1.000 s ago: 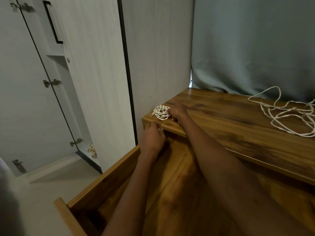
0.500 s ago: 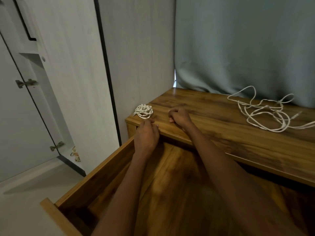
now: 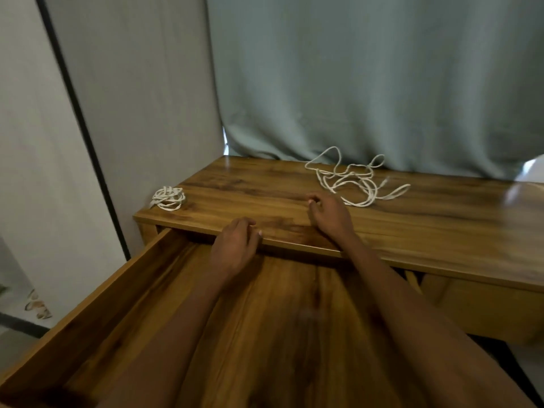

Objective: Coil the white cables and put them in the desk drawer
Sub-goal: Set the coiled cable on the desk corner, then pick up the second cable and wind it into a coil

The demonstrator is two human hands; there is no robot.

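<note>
The left hand (image 3: 235,245) rests at the front edge of the desk (image 3: 441,228), its fingers curled over the lip above the open drawer, its grip holding no cable; the right hand (image 3: 329,214) lies further in on the desk top, fingers loosely bent and relaxed, its grip holding nothing, its fingertips near the closest loops of the loose white cable (image 3: 353,184) but apart from them; both bare forearms reach forward over the drawer (image 3: 88,304), which is pulled well out below the desk edge and shows a bare wooden bottom with no cable visible in it.

The loose white cable sprawls in untidy loops toward the back of the desk, just in front of the grey-green curtain (image 3: 368,78); the coiled white cable (image 3: 168,198) sits as a small tight bundle at the desk's left front corner, well apart from both hands; the two cables lie well apart from each other.

Left of the desk stands a pale wood-grain cabinet panel (image 3: 141,92) with a dark vertical edge strip; a blurred white shape shows at the far right edge of the desk.
</note>
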